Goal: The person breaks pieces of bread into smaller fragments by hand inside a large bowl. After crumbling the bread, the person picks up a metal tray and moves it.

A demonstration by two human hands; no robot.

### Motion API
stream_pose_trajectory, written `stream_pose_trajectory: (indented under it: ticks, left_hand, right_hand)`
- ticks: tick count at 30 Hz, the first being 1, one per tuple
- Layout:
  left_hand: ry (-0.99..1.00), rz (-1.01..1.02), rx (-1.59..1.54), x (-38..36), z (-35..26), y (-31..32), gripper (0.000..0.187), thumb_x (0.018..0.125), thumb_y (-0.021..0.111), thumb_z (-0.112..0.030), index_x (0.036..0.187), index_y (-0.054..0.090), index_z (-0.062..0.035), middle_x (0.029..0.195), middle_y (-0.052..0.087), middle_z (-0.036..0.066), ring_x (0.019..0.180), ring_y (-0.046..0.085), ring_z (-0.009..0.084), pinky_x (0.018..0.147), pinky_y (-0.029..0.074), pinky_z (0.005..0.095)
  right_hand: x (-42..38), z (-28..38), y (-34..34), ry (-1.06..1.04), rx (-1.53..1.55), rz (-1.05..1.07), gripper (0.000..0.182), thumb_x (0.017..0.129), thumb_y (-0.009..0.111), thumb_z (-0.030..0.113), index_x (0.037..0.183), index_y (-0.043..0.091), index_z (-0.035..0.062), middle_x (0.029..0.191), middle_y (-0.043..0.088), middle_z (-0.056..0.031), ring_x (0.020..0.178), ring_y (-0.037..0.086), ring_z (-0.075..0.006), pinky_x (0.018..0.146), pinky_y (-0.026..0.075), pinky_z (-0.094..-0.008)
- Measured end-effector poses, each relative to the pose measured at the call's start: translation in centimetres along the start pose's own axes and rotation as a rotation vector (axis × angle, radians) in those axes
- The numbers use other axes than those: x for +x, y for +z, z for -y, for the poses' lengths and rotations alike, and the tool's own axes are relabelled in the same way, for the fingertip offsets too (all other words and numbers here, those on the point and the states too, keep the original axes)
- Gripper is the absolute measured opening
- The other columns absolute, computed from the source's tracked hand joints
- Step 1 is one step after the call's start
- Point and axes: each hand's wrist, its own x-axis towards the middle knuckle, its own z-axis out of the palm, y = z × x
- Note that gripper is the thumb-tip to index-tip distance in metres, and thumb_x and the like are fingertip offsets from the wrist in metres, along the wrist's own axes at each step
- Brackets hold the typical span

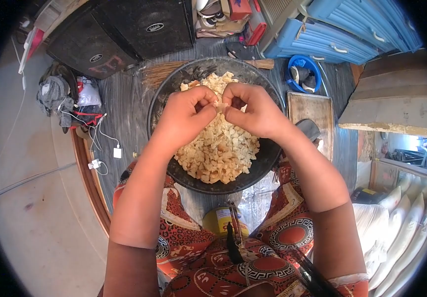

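A wide black basin holds a heap of torn, pale bread-like pieces, some with brown crust. Above the heap my left hand and my right hand meet, fingertips nearly touching. Between them is a small pale piece, pinched by the thumb and fingers of each hand. My curled fingers partly hide it.
Behind the basin lies a straw broom, with black speakers further back. To the right are a blue tub, a rectangular tray and blue drawers. A yellow tin stands near my legs; cables and chargers lie left.
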Motion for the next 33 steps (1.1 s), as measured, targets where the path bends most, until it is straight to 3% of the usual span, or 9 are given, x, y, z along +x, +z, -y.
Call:
stream_pose_trajectory:
  ticks: [8, 10, 13, 16, 18, 21, 23, 26, 33]
  left_hand:
    - [-0.105, -0.034, 0.153, 0.3, 1.5, -1.1, 0.024, 0.075, 0.057, -0.004, 0.099, 0.060, -0.0031, 0.085, 0.062, 0.010, 0.081, 0.060, 0.0155, 0.071, 0.046, 0.0270]
    - [0.097, 0.078, 0.515, -0.5, 2.3, -0.6, 0.034, 0.075, 0.058, -0.008, 0.109, 0.058, -0.0049, 0.102, 0.060, 0.016, 0.098, 0.058, 0.0277, 0.085, 0.045, 0.0342]
    - [-0.029, 0.216, 0.574, -0.7, 2.7, -0.8, 0.041, 0.075, 0.059, -0.013, 0.116, 0.056, -0.0074, 0.115, 0.056, 0.017, 0.108, 0.052, 0.0344, 0.093, 0.041, 0.0384]
    - [-0.091, 0.253, 0.593, -0.4, 2.8, -1.4, 0.041, 0.077, 0.060, -0.018, 0.117, 0.055, -0.0080, 0.116, 0.056, 0.017, 0.107, 0.053, 0.0335, 0.092, 0.042, 0.0383]
    - [-0.115, 0.238, 0.578, -0.5, 2.5, -1.7, 0.042, 0.078, 0.060, -0.019, 0.118, 0.055, -0.0082, 0.116, 0.056, 0.018, 0.107, 0.053, 0.0337, 0.092, 0.042, 0.0385]
    - [-0.178, 0.233, 0.574, -0.3, 2.6, -2.2, 0.042, 0.079, 0.061, -0.022, 0.119, 0.055, -0.0088, 0.116, 0.056, 0.019, 0.107, 0.053, 0.0343, 0.092, 0.042, 0.0391]
    - [-0.121, 0.245, 0.581, -0.6, 3.4, -2.0, 0.041, 0.079, 0.061, -0.023, 0.118, 0.055, -0.0092, 0.116, 0.056, 0.019, 0.106, 0.054, 0.0347, 0.092, 0.042, 0.0392]
    - [-0.142, 0.265, 0.586, -0.6, 2.8, -2.4, 0.042, 0.079, 0.062, -0.024, 0.117, 0.055, -0.0086, 0.114, 0.056, 0.019, 0.106, 0.054, 0.0350, 0.091, 0.042, 0.0390]
    - [-0.091, 0.284, 0.525, -0.2, 3.2, -1.2, 0.051, 0.077, 0.065, -0.025, 0.122, 0.051, -0.0054, 0.116, 0.056, 0.019, 0.107, 0.054, 0.0337, 0.091, 0.042, 0.0382]
  right_hand:
    - [0.2, -1.7, -0.2, 0.038, 0.072, 0.007, 0.016, 0.079, 0.062, 0.016, 0.076, 0.056, 0.0019, 0.068, 0.055, -0.0035, 0.065, 0.053, -0.0123, 0.063, 0.044, -0.0278]
    - [0.7, -4.9, -0.2, 0.399, -0.481, 0.333, 0.030, 0.081, 0.063, 0.032, 0.083, 0.060, 0.0031, 0.077, 0.062, -0.0115, 0.072, 0.060, -0.0240, 0.067, 0.046, -0.0353]
    - [0.0, -13.4, 1.8, 0.469, -0.647, 0.519, 0.040, 0.080, 0.063, 0.039, 0.097, 0.062, 0.0035, 0.099, 0.063, -0.0186, 0.091, 0.060, -0.0348, 0.078, 0.046, -0.0418]
    - [-4.6, -23.8, 5.5, 0.624, -0.567, 0.334, 0.062, 0.069, 0.073, 0.040, 0.118, 0.054, 0.0058, 0.106, 0.060, -0.0211, 0.101, 0.057, -0.0349, 0.086, 0.045, -0.0407]
    - [-8.0, -28.8, 10.2, 0.864, -0.467, 0.348, 0.078, 0.064, 0.079, 0.031, 0.127, 0.043, 0.0042, 0.131, 0.040, -0.0240, 0.105, 0.053, -0.0408, 0.093, 0.043, -0.0417]
    - [-12.2, -29.6, 16.6, 0.628, -0.597, -0.124, 0.072, 0.067, 0.078, 0.018, 0.128, 0.042, 0.0025, 0.112, 0.055, -0.0201, 0.100, 0.056, -0.0348, 0.089, 0.045, -0.0411]
    - [-13.4, -33.0, 18.3, 0.686, -0.012, -0.148, 0.068, 0.068, 0.075, 0.012, 0.129, 0.045, 0.0042, 0.123, 0.051, -0.0198, 0.112, 0.048, -0.0356, 0.095, 0.040, -0.0415]
    - [-6.6, -23.1, 11.7, 0.821, 0.464, -0.227, 0.059, 0.075, 0.066, 0.004, 0.130, 0.043, 0.0023, 0.098, 0.061, -0.0183, 0.079, 0.062, -0.0228, 0.054, 0.053, -0.0323]
    - [0.8, -9.9, 3.9, 0.548, 0.002, 0.086, 0.049, 0.080, 0.061, 0.010, 0.125, 0.045, -0.0003, 0.101, 0.059, -0.0149, 0.082, 0.060, -0.0167, 0.059, 0.050, -0.0289]
